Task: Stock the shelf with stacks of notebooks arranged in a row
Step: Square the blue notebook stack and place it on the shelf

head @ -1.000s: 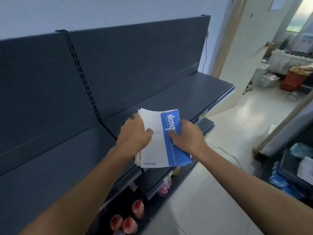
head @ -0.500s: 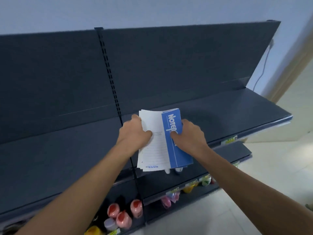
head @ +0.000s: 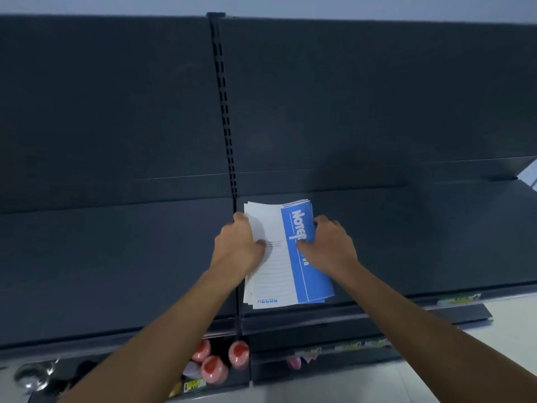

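A stack of blue-and-white notebooks (head: 283, 274) lies flat over the dark grey top shelf (head: 421, 237), just right of the slotted upright. My left hand (head: 239, 248) grips the stack's left edge, thumb on the white cover. My right hand (head: 331, 245) grips the right edge, thumb on the blue band with white lettering. The stack's near end reaches almost to the shelf's front edge. Whether the stack rests on the shelf or hovers just above it cannot be told.
The slotted upright (head: 225, 117) divides the shelf unit into two bays with a tall dark back panel (head: 363, 97). Lower shelves hold pink-capped bottles (head: 213, 366) and small packets (head: 296, 360). Pale floor shows at the bottom right.
The view has swung left to face the shelf squarely. Both hands have carried the notebook stack forward and down onto the top shelf beside the upright, grips unchanged.
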A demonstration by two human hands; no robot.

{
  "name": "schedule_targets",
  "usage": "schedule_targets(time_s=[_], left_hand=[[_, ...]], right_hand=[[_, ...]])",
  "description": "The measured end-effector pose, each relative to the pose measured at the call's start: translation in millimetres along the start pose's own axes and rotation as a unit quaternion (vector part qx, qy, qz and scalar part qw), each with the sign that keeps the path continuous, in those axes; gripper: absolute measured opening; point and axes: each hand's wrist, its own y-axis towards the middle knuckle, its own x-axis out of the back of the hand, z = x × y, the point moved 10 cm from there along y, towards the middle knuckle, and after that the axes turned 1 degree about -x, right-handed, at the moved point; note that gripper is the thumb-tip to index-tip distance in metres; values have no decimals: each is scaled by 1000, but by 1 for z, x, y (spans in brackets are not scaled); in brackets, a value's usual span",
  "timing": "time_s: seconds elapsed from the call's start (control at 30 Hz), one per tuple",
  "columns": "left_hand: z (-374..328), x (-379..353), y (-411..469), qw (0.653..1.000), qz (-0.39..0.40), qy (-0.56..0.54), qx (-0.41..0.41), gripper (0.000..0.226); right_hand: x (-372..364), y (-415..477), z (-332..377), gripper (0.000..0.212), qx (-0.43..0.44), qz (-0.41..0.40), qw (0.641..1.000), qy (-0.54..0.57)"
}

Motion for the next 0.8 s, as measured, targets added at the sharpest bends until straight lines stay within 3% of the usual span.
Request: schedule_targets(time_s=[0.17, 0.47, 0.67, 0.8], left_hand=[[9, -14, 21, 999, -24, 6, 25, 48], [23, -26, 28, 996, -38, 56, 50, 50], [21, -17, 22, 994, -62, 77, 48, 48], [25, 0, 16, 994, -88, 46, 37, 43]], right_hand=[[-20, 33, -2, 28, 17, 33, 999, 4], [-49, 52, -6, 34, 21, 77, 997, -15], [-40, 52, 3, 46, 52, 50, 993, -95], [-27, 48, 30, 39, 112, 17, 988, -106]])
